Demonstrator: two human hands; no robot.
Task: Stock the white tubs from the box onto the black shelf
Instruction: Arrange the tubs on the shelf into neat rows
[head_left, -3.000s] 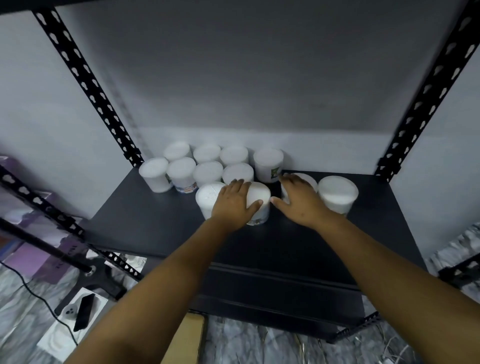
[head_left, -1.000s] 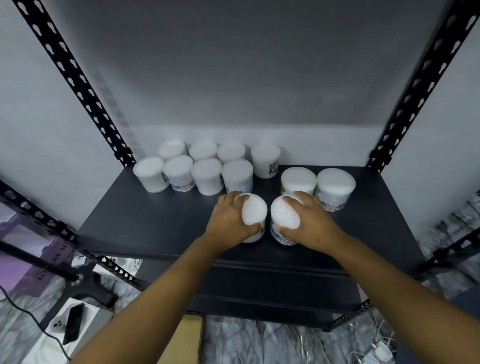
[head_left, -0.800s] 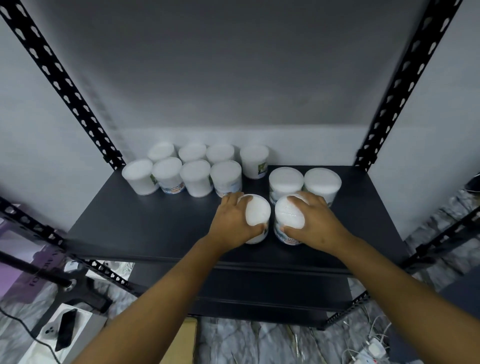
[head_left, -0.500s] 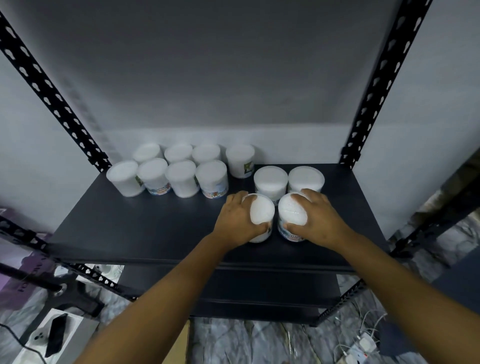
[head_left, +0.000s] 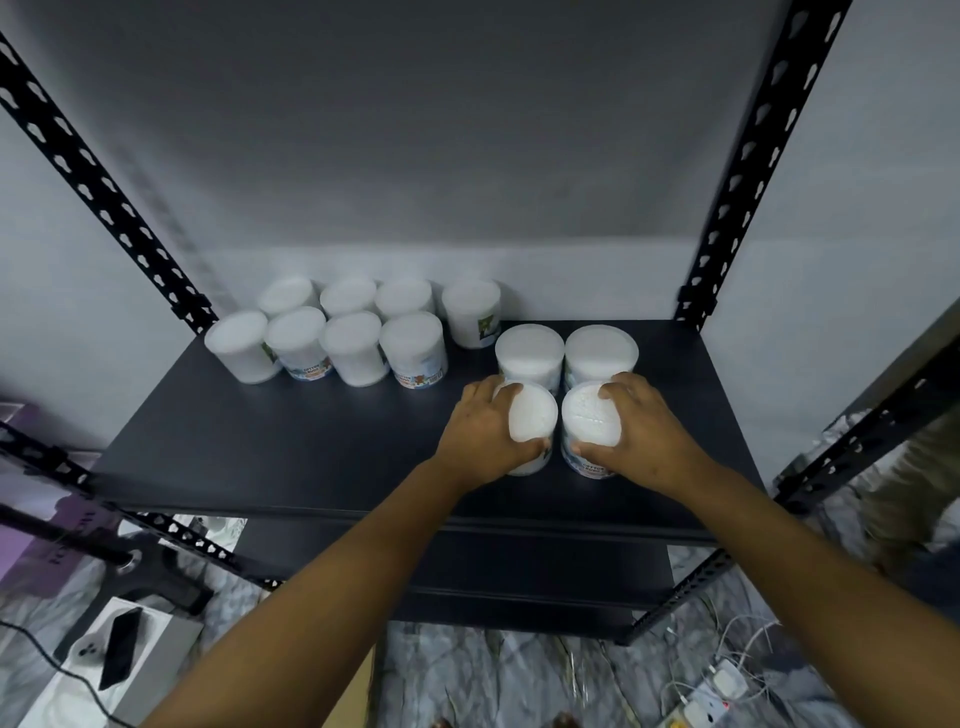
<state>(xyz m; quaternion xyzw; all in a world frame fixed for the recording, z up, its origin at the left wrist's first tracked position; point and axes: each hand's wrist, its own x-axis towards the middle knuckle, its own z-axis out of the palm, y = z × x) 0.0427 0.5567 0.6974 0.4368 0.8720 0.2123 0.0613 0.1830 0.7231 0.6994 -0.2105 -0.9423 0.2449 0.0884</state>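
White tubs, two in hand, at the front right of the black shelf. Left hand curls round the left tub; right hand grips the right tub. Both stand upright on the board, side by side, just apart. Step, as judged: setting this pair down as a front row. Next move calls for release, then back to the box, which is not in view. Just behind: two more tubs. Further back left, a cluster of nine near the wall. Flat white lids, coloured labels low on the sides, print too small to read.
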